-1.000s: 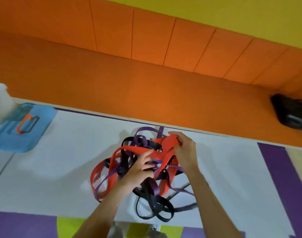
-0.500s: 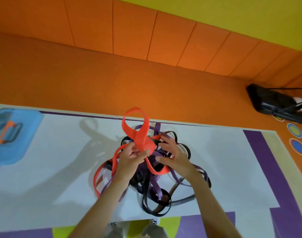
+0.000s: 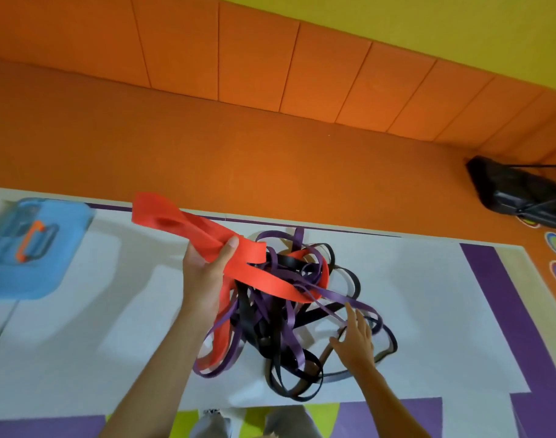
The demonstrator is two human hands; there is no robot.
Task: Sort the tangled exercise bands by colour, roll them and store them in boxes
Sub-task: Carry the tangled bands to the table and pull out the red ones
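Since the frame half a second earlier, your left hand [image 3: 204, 273] has drawn the red band [image 3: 264, 279] up and out of the heap toward 10 o'clock, and your right hand [image 3: 355, 339] has released it and dropped to the 4 o'clock edge of the heap. The left hand grips the red band, with the thumb pressed over its upper face. One wide twisted loop of the band stands clear beyond the hand at 10 o'clock. The rest runs back toward 4 o'clock across the top of the tangle, and a further red loop hangs beneath your wrist at 7 o'clock of the heap. The right hand is spread, fingers straight and apart, over the thin outer loops. Whether it presses them down cannot be told. The purple bands [image 3: 289, 317] and black bands [image 3: 248, 314] lie knotted together at the centre of the white surface [image 3: 428, 295], and the red band is threaded among them. A blue box [image 3: 33, 279] with an orange handle [image 3: 30, 241] sits closed at 9 o'clock, well apart from the heap. A black object [image 3: 517, 191] lies on the orange floor [image 3: 270, 153] at 2 o'clock.
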